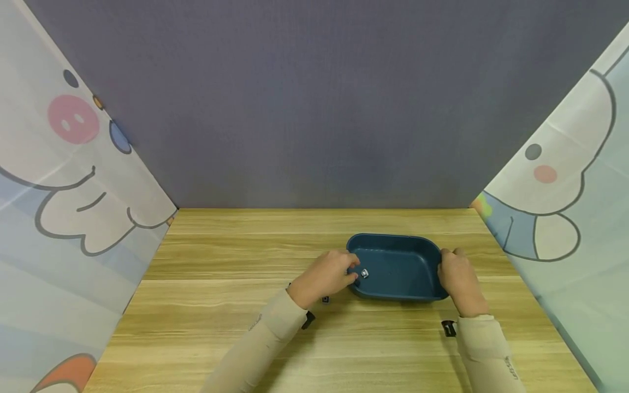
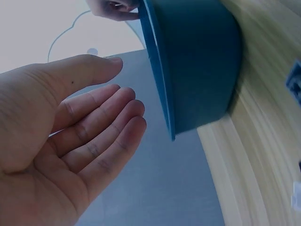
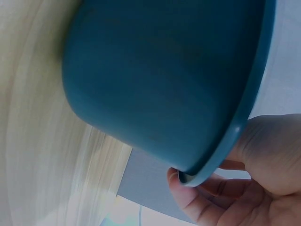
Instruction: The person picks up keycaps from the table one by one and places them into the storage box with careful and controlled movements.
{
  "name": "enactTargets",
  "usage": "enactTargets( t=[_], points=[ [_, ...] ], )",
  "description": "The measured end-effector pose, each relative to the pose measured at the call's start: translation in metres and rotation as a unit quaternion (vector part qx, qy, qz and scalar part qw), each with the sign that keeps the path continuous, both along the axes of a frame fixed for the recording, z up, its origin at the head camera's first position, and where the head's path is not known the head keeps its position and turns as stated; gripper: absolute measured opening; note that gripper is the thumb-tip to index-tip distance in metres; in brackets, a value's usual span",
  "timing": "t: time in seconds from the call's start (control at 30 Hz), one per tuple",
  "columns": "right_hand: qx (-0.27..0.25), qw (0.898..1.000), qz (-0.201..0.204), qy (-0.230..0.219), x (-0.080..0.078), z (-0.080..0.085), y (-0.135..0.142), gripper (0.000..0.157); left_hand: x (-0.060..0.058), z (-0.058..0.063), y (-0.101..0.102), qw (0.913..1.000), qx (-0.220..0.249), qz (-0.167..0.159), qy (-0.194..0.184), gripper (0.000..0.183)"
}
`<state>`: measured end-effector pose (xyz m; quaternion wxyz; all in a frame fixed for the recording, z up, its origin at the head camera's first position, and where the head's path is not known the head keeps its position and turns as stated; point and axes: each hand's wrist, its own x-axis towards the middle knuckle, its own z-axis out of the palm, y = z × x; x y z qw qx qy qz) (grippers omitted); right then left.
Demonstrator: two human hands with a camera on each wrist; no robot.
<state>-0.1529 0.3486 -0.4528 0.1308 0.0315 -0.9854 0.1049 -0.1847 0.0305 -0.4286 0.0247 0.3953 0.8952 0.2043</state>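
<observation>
A dark blue plastic tub (image 1: 398, 273) with rounded corners stands on the wooden table. At its right end my right hand (image 1: 459, 281) grips the rim, fingers curled under the lip in the right wrist view. My left hand (image 1: 330, 273) is at the tub's left end, its fingertips overlapping the rim in the head view. From the left wrist, that hand (image 2: 89, 127) shows loosely bent fingers, thumb apart from them, and nothing held. Inside the tub near the left end lies a small silvery-white piece (image 1: 365, 273), too small to identify.
A small dark square piece with a pale mark (image 1: 325, 299) lies on the wooden table (image 1: 221, 305), beside my left forearm. At the table's right edge, the left wrist view shows a small blue piece (image 2: 294, 82) and a whitish one (image 2: 296, 197). A grey wall (image 1: 314, 109) rises behind.
</observation>
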Motion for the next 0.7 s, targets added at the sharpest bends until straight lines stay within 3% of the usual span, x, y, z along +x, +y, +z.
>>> enactTargets(
  t=[0.3, 0.47, 0.7],
  points=[
    [0.003, 1.0, 0.006, -0.004, 0.002, 0.002, 0.0, 0.017, -0.002, 0.002, -0.032, 0.9993, 0.019, 0.032, 0.01, 0.022],
    [0.003, 1.0, 0.005, -0.008, 0.002, 0.001, 0.0, 0.016, -0.001, 0.004, -0.049, 0.9983, 0.026, 0.052, -0.003, 0.025],
    [0.0, 1.0, 0.006, -0.014, 0.001, 0.001, -0.001, 0.018, 0.002, -0.002, -0.074, 0.9964, 0.03, 0.079, -0.011, 0.024]
  ],
)
